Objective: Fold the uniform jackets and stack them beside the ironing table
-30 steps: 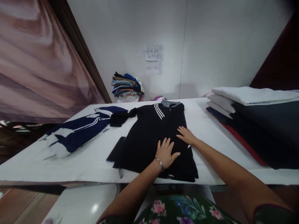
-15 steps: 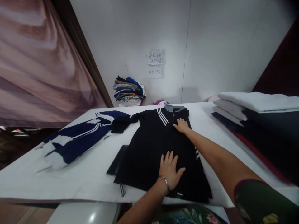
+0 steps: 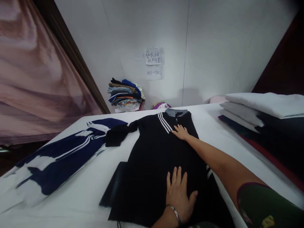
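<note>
A black jacket [image 3: 154, 158] with white shoulder stripes and a grey collar lies spread over the white table. Its left-side sleeve stretches out toward a navy garment; the other sleeve is mostly hidden. My left hand [image 3: 178, 194], with a bracelet at the wrist, rests flat on the lower front, fingers spread. Higher up, my right hand [image 3: 180, 132] lies flat on the chest just below the zip pull, its fingers also apart. Neither hand grips anything. A dark flat piece [image 3: 113, 185] sticks out from under the jacket's left edge.
The navy garment with white stripes [image 3: 78, 152] lies crumpled on the table [image 3: 211, 118] at left. Folded clothes [image 3: 268, 107] are stacked at right. Another clothes pile [image 3: 125, 95] stands behind the far edge, below paper signs [image 3: 155, 56] on the wall. A pink curtain [image 3: 47, 79] hangs left.
The view has shifted closer over the table, so the jacket looks larger and lower. Both hands stay flat on the jacket; the right has slid slightly toward the white shoulder stripes.
</note>
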Tool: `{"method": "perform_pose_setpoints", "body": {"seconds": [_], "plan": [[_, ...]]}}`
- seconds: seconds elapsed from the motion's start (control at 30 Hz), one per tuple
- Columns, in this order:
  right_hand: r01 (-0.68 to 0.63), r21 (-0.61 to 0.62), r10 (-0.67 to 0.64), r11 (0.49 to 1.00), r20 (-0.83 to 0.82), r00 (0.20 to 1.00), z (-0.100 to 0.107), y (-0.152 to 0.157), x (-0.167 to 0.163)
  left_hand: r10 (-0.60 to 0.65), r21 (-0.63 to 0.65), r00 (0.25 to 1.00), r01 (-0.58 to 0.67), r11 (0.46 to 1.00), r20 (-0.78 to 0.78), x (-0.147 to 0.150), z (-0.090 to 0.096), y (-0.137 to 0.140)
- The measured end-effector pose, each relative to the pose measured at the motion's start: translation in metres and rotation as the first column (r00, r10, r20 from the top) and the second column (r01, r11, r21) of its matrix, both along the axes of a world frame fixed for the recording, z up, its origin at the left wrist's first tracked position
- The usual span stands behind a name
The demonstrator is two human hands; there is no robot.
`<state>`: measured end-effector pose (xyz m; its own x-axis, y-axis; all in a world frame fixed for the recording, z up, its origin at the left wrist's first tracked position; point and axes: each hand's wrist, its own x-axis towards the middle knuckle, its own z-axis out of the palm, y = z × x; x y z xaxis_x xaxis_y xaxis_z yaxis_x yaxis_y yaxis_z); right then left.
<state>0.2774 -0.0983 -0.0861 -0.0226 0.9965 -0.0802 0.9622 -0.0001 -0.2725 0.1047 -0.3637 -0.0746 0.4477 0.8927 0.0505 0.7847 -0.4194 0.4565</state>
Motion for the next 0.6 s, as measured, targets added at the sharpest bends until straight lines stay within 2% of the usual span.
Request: {"method": "perform_pose_setpoints", "body": {"seconds": [0.17, 0.3, 0.4, 0.5, 0.6], "plan": [[0.042, 0.08, -0.041, 0.996, -0.022, 0.999, 0.008, 0.004, 0.021, -0.009, -0.006, 1.0, 0.009, 1.0, -0.018, -0.001, -0.004, 0.002], [0.177, 0.181, -0.185, 0.967, 0.024, 0.983, 0.014, 0.017, 0.046, 0.0, 0.045, 1.0, 0.0, 0.999, -0.004, -0.001, -0.013, 0.003], [0.236, 0.11, -0.245, 0.965, 0.074, 0.967, 0.013, 0.036, 0.06, 0.019, 0.155, 1.0, -0.021, 0.988, 0.014, 0.0, -0.027, 0.002], [0.196, 0.002, -0.195, 0.981, 0.085, 0.977, 0.007, 0.055, 0.065, 0.051, 0.276, 0.997, -0.064, 0.959, 0.054, 0.004, -0.038, 0.001], [0.149, -0.047, -0.145, 0.988, 0.076, 0.987, -0.001, 0.065, 0.064, 0.09, 0.35, 0.991, -0.118, 0.929, 0.096, 0.008, -0.044, 0.0]]}}
